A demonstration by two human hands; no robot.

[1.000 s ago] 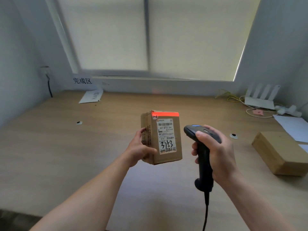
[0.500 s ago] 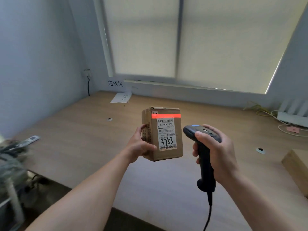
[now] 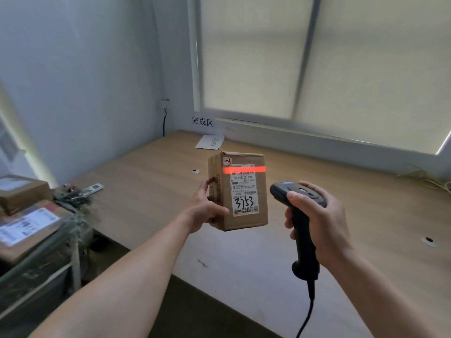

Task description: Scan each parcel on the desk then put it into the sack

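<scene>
My left hand (image 3: 207,208) grips a small brown cardboard parcel (image 3: 219,215) upright above the wooden desk (image 3: 146,191), label facing me with "3753" handwritten on it. A red scan line lies across the barcode at the top of the label. To the parcel's right, my right hand (image 3: 319,223) grips a black corded barcode scanner (image 3: 302,230) by its handle, head pointed at the parcel. At the far left stands a green woven sack (image 3: 48,259) with cardboard parcels (image 3: 26,223) lying in its mouth.
A white remote (image 3: 94,187) lies on the desk's left corner by the sack. A sheet of paper (image 3: 210,142) lies at the back under a wall sign. Yellow cables (image 3: 424,179) sit at the far right. The floor beside the desk is dark.
The view has swung left, bringing the sack and its parcels into sight and losing the box on the right. The red scan line has slid down from the parcel's top edge onto the barcode.
</scene>
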